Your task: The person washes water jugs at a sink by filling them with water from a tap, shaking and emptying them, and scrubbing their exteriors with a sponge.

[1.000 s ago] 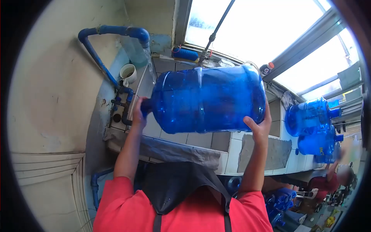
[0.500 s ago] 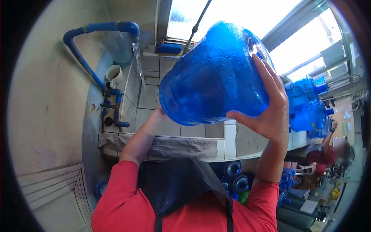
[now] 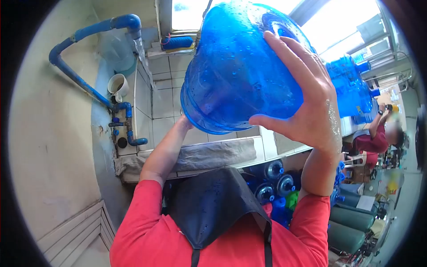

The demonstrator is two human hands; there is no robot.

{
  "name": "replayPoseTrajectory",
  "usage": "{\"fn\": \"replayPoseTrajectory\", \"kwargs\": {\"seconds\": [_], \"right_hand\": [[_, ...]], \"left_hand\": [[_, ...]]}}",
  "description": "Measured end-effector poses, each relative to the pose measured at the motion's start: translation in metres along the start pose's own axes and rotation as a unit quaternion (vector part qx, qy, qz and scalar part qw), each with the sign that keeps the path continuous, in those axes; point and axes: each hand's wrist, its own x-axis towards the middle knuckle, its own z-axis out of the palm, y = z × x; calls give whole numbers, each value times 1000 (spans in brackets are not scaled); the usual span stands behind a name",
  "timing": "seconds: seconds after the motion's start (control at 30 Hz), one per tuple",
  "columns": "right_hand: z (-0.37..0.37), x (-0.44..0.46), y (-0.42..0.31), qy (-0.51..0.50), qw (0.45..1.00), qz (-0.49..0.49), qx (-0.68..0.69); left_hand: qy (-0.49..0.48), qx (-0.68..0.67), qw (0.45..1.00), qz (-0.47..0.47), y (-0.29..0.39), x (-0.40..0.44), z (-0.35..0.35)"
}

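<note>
A large translucent blue water jug (image 3: pixel 240 71), wet with drops, is held up over the tiled basin (image 3: pixel 164 104), its round base tilted up toward me and the window. My right hand (image 3: pixel 307 93) is spread against the base end, thumb underneath and fingers over the edge. Behind the jug, my left hand (image 3: pixel 186 123) is mostly hidden; only its wrist side shows at the jug's lower left, so its fingers cannot be made out. The jug's neck is out of sight.
Blue pipe (image 3: pixel 80 33) and a white mug (image 3: pixel 118 86) are at the left. Grey cloth (image 3: pixel 213 155) lies on the basin's front edge. More blue jugs (image 3: pixel 351 84) stand right; others (image 3: pixel 273 182) lie below. Another person (image 3: pixel 373 138) is at the far right.
The jug has swung from sideways to base toward me and risen. My right hand has moved up with its base; my left hand has gone behind it. The view has shifted right.
</note>
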Motion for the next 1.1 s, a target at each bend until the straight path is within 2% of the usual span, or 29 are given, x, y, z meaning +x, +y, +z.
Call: {"fn": "replayPoseTrajectory", "kwargs": {"seconds": [0.13, 0.27, 0.47, 0.77, 1.1], "right_hand": [[5, 0, -6, -3, 1000, 5, 9], [5, 0, -11, -3, 1000, -6, -2], [5, -6, -10, 12, 1000, -17, 10], [31, -45, 6, 28, 997, -11, 72], [39, -103, 15, 1, 987, -99, 124]], "left_hand": [[3, 83, 996, -26, 23, -9, 24], [37, -58, 993, -98, 45, -10, 33], [32, -83, 994, -67, 27, 0, 26], [65, -143, 987, 36, -39, 20, 11], [100, -120, 985, 70, -19, 28, 6]]}}
